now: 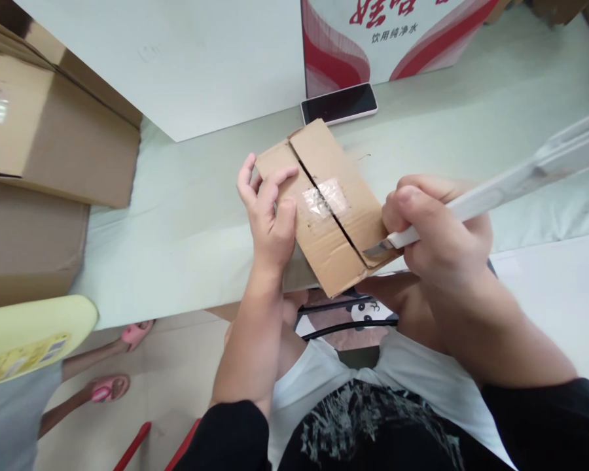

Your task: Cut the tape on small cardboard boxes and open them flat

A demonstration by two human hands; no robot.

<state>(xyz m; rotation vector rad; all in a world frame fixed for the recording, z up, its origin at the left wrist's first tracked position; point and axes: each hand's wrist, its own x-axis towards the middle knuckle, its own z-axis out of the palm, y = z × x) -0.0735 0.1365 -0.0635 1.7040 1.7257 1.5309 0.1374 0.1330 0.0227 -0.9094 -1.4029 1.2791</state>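
Observation:
A small cardboard box lies tilted at the table's near edge, its top seam slit open and a patch of clear tape over the middle. My left hand grips the box's left side, thumb and fingers bent over its edge. In my right hand is a white utility knife, fingers wrapped round its handle. The blade tip touches the box near the seam's lower right end. Part of the box's right side is hidden behind that hand.
Behind the box a phone lies against a white-and-red carton. Brown boxes are stacked at left. A pale yellow object juts in at lower left, beside another person's legs in pink sandals. Pale green cloth covers the table.

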